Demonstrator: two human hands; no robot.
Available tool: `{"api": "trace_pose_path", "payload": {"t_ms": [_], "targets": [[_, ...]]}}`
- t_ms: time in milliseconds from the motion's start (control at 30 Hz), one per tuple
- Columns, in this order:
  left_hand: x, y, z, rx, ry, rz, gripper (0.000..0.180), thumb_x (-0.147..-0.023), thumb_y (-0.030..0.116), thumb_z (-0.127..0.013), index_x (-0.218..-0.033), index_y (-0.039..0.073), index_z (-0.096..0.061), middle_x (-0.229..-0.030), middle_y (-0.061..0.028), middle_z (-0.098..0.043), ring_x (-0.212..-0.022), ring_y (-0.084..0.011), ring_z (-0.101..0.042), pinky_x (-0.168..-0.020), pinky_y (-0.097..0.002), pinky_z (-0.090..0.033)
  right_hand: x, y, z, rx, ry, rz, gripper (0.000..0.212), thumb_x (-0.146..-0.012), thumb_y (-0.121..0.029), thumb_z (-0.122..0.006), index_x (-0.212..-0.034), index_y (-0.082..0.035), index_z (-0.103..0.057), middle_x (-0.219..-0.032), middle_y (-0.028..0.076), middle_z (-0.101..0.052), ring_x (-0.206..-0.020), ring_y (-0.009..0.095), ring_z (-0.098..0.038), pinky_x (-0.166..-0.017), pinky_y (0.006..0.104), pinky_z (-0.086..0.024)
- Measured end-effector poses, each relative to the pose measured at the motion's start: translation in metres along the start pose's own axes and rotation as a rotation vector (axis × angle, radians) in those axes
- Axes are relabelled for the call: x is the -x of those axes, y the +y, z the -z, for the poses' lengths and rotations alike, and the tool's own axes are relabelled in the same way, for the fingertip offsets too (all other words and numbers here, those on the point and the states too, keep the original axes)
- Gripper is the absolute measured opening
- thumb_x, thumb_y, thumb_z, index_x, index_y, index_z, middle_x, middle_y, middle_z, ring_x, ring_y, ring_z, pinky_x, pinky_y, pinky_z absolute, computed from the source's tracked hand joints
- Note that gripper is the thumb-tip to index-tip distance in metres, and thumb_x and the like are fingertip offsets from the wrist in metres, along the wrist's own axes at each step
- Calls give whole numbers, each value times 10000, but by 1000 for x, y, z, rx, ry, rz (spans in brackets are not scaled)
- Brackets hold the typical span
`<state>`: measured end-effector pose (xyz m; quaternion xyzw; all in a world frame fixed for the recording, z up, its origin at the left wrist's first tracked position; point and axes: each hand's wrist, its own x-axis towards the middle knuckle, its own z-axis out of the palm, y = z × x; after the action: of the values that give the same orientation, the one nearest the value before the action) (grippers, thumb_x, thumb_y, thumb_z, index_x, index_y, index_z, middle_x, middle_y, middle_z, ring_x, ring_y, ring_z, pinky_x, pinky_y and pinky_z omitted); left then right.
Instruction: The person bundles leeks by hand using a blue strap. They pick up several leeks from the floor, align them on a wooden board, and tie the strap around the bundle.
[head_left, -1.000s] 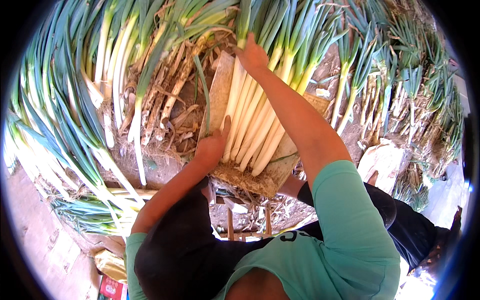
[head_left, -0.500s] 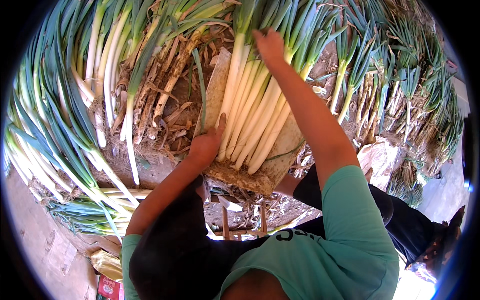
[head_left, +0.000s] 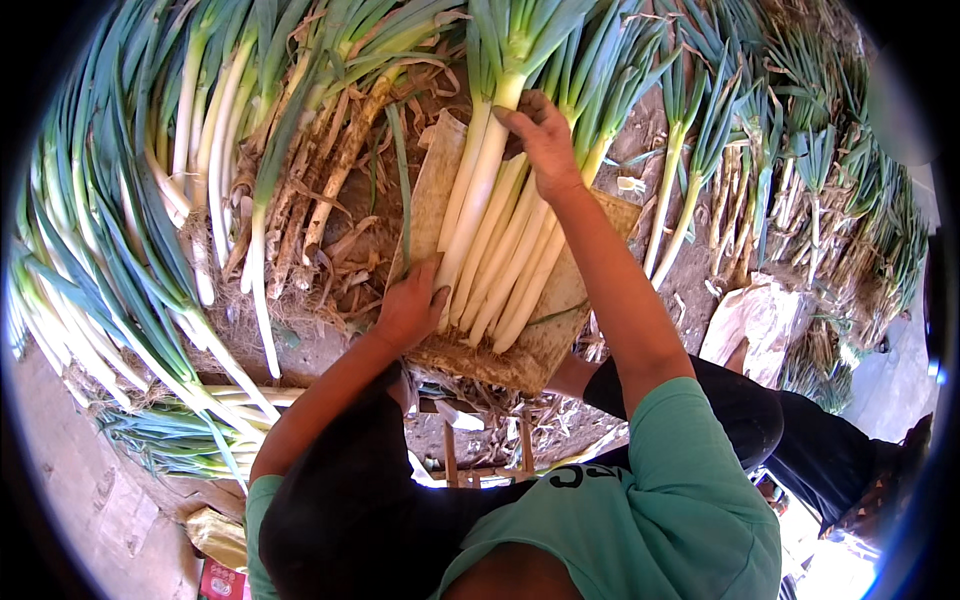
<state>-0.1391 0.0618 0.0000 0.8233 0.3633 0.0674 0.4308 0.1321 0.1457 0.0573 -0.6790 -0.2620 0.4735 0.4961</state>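
Observation:
Several long green onions [head_left: 522, 235] with white stalks and green tops lie side by side on a worn, dirt-stained board [head_left: 480, 368] in front of me. A thicker green onion [head_left: 484, 180] lies over the left side of the bunch. My right hand [head_left: 545, 145] is closed around its stalk just below the leaves, the thumb across the white part. My left hand [head_left: 410, 308] is closed at the root end of the leftmost stalks, its fingertips partly hidden. Both hands are close to the board's surface.
Piles of green onions [head_left: 110, 230] lie on the ground at left, with dry, peeled husks [head_left: 330, 190] beside the board. More unpeeled bundles [head_left: 800, 190] stand at right. A pale sack [head_left: 750, 320] lies near my right knee, and a red box [head_left: 220, 580] at lower left.
My right hand has drawn back slightly toward me, and a thick green onion now lies over the left of the bunch in its grip. My left hand's fingers have curled in at the root ends.

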Motion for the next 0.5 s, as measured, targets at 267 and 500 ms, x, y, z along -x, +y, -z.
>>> {"api": "trace_pose_path", "payload": {"t_ms": [267, 500], "targets": [[-4, 12, 3, 88, -60, 234, 522, -787, 224, -704, -1172, 11, -424, -946, -248, -620, -835, -415, -618, -714, -436, -506, 1, -4, -24, -127, 1, 55, 359, -844, -215, -650, -1111, -8, -530, -954, 64, -595, -851, 150, -558, -740, 300, -471], [-3, 14, -1, 93, 119, 238, 588, -780, 269, -705, -1176, 0, -364, -801, -257, -622, -684, -417, -623, -589, -458, -517, -29, -1, -43, -327, -184, -187, 489, -821, -261, -678, -1189, 8, -502, -1162, 144, -562, -1083, 226, -507, -954, 330, -379]]}}
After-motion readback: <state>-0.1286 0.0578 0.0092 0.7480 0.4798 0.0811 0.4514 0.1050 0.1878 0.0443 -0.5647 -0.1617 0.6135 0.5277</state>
